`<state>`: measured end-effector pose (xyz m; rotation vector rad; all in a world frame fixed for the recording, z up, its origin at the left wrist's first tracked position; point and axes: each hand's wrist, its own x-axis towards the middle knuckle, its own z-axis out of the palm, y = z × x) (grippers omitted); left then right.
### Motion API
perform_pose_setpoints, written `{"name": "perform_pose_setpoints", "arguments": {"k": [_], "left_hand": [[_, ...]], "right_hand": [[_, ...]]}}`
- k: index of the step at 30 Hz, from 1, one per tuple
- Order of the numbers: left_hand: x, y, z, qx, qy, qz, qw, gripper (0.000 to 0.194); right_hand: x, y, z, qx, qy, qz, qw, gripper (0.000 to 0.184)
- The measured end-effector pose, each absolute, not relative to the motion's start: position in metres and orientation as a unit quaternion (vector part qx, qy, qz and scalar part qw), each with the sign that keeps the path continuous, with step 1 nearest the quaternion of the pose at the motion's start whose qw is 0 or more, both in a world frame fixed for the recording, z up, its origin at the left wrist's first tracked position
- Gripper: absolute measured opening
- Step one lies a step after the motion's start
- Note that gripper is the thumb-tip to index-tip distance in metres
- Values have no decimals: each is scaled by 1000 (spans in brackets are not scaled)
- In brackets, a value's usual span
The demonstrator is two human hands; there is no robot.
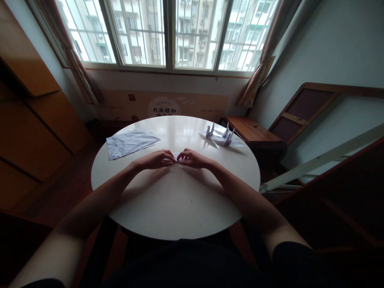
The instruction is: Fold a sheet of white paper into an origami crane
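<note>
My left hand (159, 159) and my right hand (192, 158) meet over the middle of the white round table (168, 208). Between their fingertips is a small piece of pale paper (176, 155), mostly covered by the fingers. Both hands are closed on it in a pinch, thumbs and fingers close together. How the paper is folded cannot be made out. Left of my left hand lies a stack of creased paper sheets (132, 143). Beyond my right hand, several folded paper cranes (209, 131) stand near the table's far right edge.
A wooden side table (253, 130) stands behind the round table on the right, near a leaning wooden frame (303, 114). A long printed box (186, 103) lies under the barred window. Wooden cabinets (36, 120) line the left.
</note>
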<state>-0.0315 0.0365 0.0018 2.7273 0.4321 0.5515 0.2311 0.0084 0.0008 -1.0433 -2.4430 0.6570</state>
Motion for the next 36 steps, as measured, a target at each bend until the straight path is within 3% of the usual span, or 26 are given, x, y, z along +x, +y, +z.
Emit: {"name": "perform_pose_setpoints", "arguments": {"k": [36], "left_hand": [[-31,38,0,954,139,199,176,24]], "right_hand": [[230,7,2,-374,-874,235,203,20]]}}
